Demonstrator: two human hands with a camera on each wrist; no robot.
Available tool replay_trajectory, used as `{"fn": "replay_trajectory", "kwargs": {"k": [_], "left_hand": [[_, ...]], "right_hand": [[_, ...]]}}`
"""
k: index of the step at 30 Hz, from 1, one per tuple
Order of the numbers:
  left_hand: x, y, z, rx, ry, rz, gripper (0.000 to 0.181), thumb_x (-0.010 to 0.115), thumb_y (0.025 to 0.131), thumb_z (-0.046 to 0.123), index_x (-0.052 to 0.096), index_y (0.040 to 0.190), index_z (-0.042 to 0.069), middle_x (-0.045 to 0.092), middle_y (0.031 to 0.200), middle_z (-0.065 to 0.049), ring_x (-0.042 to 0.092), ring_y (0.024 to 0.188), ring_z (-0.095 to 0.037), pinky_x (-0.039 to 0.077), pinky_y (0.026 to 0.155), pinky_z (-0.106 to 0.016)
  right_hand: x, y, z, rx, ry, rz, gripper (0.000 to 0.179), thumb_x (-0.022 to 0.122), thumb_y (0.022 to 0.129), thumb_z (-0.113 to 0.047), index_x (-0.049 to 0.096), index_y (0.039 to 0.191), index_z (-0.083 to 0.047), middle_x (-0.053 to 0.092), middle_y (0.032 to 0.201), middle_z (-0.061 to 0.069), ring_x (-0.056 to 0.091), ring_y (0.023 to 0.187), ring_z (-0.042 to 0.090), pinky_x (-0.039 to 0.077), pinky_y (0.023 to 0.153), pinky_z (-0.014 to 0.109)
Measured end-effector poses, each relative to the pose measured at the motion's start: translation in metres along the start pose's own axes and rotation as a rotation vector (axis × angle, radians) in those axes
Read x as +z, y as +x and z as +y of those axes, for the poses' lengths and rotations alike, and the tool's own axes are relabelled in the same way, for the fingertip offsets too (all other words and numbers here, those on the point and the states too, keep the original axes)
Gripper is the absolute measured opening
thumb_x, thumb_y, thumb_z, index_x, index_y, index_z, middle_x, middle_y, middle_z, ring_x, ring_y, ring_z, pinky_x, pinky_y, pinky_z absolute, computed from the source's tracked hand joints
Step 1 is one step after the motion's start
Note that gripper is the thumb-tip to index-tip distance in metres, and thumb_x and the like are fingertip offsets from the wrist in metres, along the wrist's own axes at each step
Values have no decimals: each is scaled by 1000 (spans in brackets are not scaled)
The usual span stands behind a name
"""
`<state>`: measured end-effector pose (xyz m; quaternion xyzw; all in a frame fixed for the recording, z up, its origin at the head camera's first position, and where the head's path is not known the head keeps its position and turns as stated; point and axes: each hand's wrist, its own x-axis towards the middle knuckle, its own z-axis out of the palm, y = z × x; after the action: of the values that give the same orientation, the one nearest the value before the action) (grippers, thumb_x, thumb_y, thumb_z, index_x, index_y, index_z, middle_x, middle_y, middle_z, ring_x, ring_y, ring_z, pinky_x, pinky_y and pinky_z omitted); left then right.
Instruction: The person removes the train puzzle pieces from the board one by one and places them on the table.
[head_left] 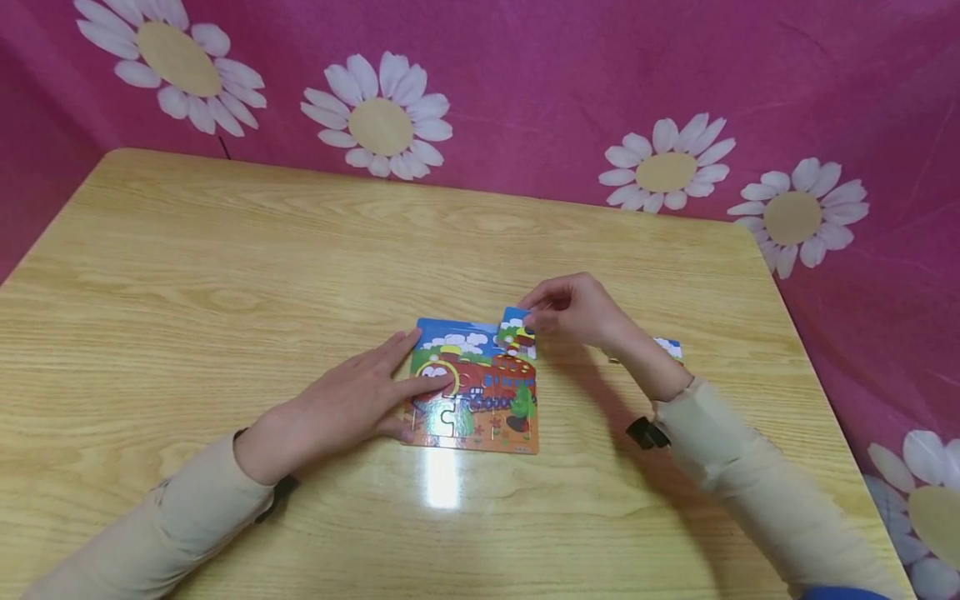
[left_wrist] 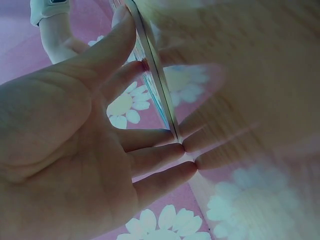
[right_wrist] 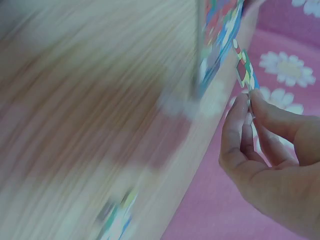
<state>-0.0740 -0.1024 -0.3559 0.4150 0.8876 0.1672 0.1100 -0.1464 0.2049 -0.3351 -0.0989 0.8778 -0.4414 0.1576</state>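
A square jigsaw puzzle (head_left: 480, 421) with a red train picture lies flat on the table. My left hand (head_left: 337, 404) rests along its left side with straight fingers; one finger reaches onto the picture, and the left wrist view shows the thumb and fingers at the board's edge (left_wrist: 159, 75). Between thumb and fingers, my right hand (head_left: 581, 310) pinches a jigsaw piece (head_left: 512, 332) showing sky, clouds and green. In the head view that piece overlaps the puzzle's top right corner; the right wrist view shows the piece (right_wrist: 245, 67) tilted, above the tabletop.
A second jigsaw piece (head_left: 667, 346) lies on the wooden table (head_left: 262, 250) to the right, partly hidden by my right forearm. Another small bit shows on the forearm's near side. A pink cloth with daisies (head_left: 525, 83) hangs behind the table's far edge.
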Motion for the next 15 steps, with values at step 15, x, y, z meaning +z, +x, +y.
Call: {"fn": "replay_trajectory", "kwargs": {"k": [15], "left_hand": [[2, 1, -2, 11, 22, 20, 63, 68, 86, 43, 55, 142, 19, 26, 152, -34, 26, 141, -45, 35, 107, -55]], "right_hand": [[-42, -19, 37, 110, -110, -8, 17, 66, 93, -6, 72, 106, 4, 72, 95, 13, 68, 82, 19, 55, 72, 29]]}}
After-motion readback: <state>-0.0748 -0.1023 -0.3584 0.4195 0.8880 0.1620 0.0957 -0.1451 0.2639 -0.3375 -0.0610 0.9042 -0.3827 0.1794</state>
